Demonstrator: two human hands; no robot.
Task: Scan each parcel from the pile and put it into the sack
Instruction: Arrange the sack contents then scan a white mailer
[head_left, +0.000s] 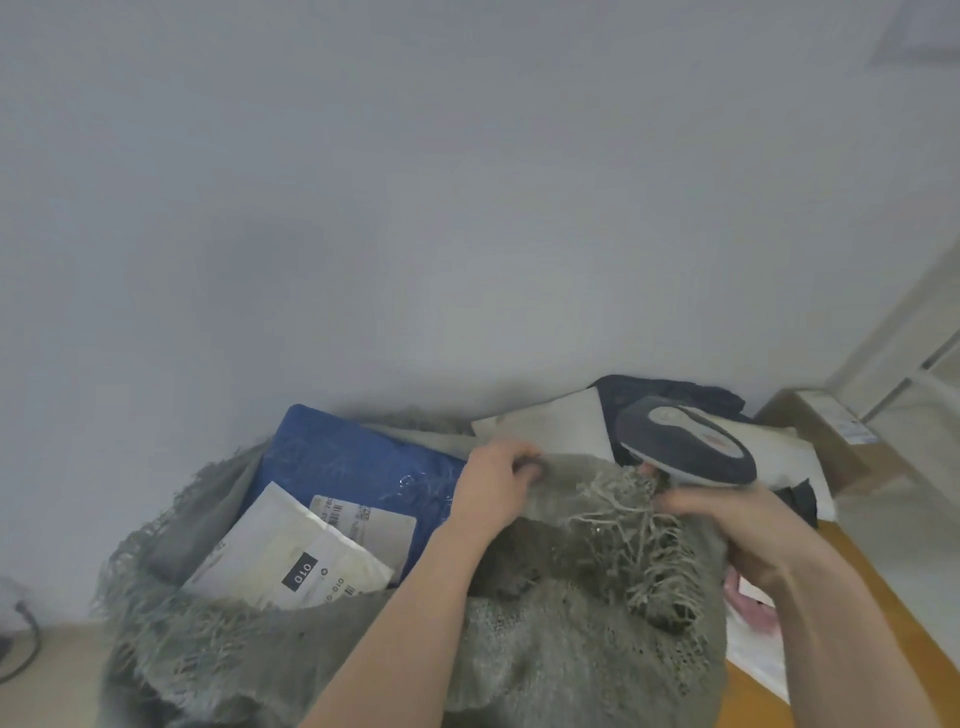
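Grey woven sack (571, 649), mouth frayed, holds a white parcel (306, 566) printed "OTO" lying against a blue parcel (353, 457) behind it. Left hand (498, 483) pinches the sack's rim; right hand (727, 525) grips the rim too, a dark handheld scanner (685, 441) just above it. Right of the sack, more parcels (561, 421) are piled on the wooden desk (852, 582).

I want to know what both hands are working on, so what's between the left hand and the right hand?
In the head view, the frayed rim of the grey sack spans between the left hand and the right hand, which also holds the scanner.
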